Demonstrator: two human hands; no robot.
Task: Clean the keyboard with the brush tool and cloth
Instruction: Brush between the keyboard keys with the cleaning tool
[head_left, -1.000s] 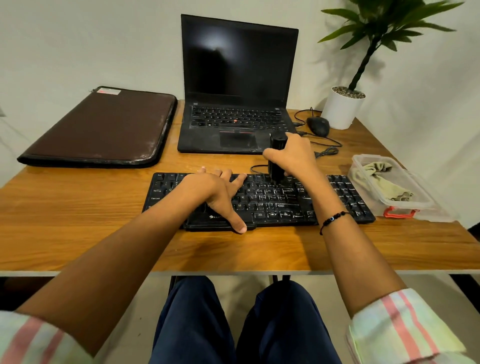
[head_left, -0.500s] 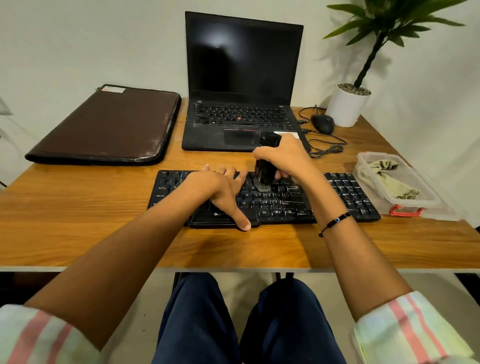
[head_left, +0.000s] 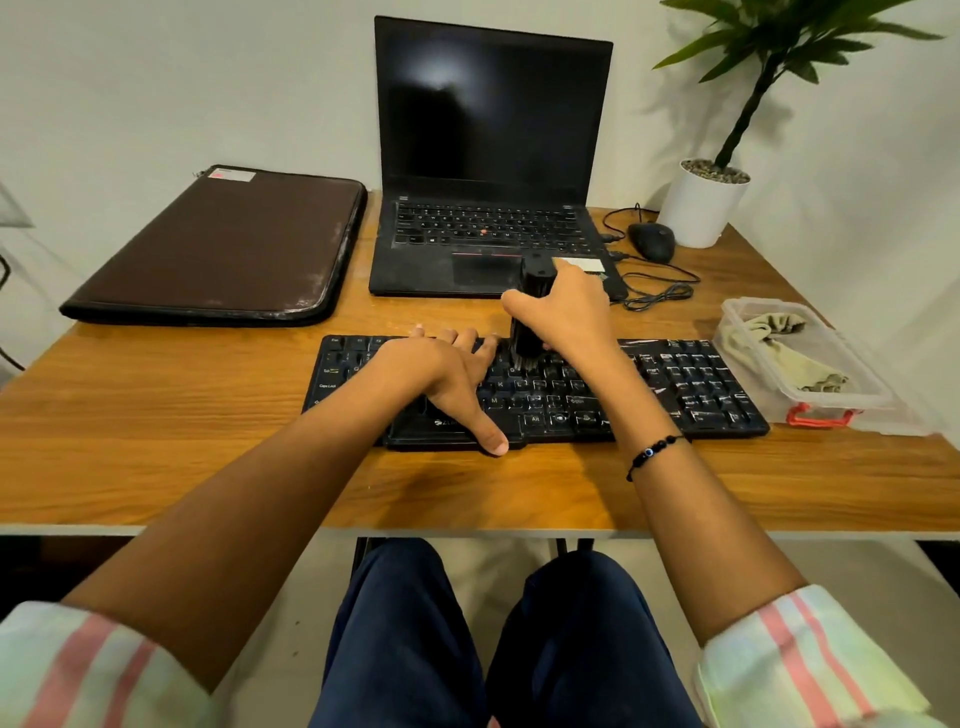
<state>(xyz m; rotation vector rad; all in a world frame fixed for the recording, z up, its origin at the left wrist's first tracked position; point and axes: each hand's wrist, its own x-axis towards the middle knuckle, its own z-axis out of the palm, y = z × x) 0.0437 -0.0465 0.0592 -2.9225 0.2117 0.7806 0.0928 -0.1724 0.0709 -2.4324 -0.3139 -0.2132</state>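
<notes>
Since before, we note brush tool (head_left: 530, 322) shifted leftward; right hand (head_left: 569, 312) grips it upright, bristles down on keyboard (head_left: 675, 382); left hand (head_left: 447, 379) flat, pressing keys; laptop (head_left: 488, 239) behind.

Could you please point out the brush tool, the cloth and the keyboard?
brush tool (head_left: 525, 332), head view, on its black body below the gripping fingers.
cloth (head_left: 779, 351), head view, on its middle fold.
keyboard (head_left: 691, 379), head view, on its right keys.

On the table (head_left: 156, 441), the left hand (head_left: 441, 374) lies flat on the keyboard (head_left: 675, 384), thumb at its near edge. The right hand (head_left: 566, 312) grips an upright brush (head_left: 530, 322), bristles on the far key rows. A cloth (head_left: 779, 348) sits in a box (head_left: 852, 384) at right.
</notes>
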